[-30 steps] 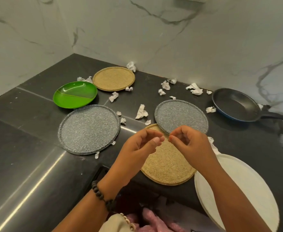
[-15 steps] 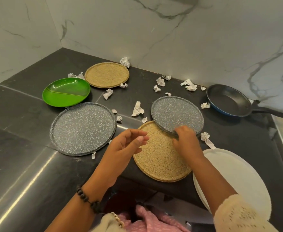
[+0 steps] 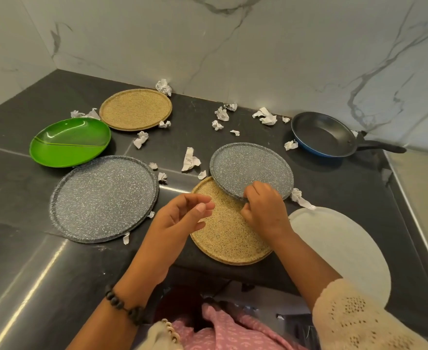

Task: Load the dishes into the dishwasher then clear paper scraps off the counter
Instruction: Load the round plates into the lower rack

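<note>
Gripping, seemingly, small grey plate

My dark worktop carries a green divided plate, two tan plates, a large grey speckled plate and a white plate. A smaller grey plate rests partly on the nearer tan one. A black frying pan sits at the back right, and crumpled paper scraps lie scattered between the dishes.

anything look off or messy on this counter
Yes: crumpled paper scraps litter the black counter among the dishes, and the small grey plate lies askew, overlapping the tan plate.
</note>
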